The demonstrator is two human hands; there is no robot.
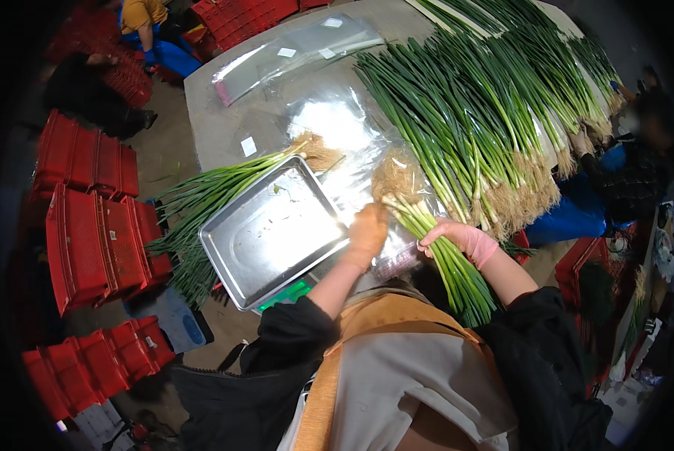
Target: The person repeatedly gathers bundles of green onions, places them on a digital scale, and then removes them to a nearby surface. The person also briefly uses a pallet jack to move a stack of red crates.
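Note:
My right hand (458, 239), with a pink glove or cuff at the wrist, grips a bunch of green onions (455, 265). The white bulbs and roots point away from me, and the leaves hang toward my apron. My left hand (369, 228) is blurred, its fingers curled beside the bulb ends; whether it pinches anything is unclear. Under the roots lies clear plastic film (382, 248) on the table (213, 121). To the left of my left hand sits a metal tray (275, 220) with small leaf scraps in it, above a green object (286, 294).
More green onions (466, 118) are heaped along the right side, roots toward me. Another bunch (213, 186) lies partly behind the tray. Flat plastic bags (297, 56) rest at the far side. Red crates (100, 248) stand at the left. Co-workers (624, 163) are at the right and far left.

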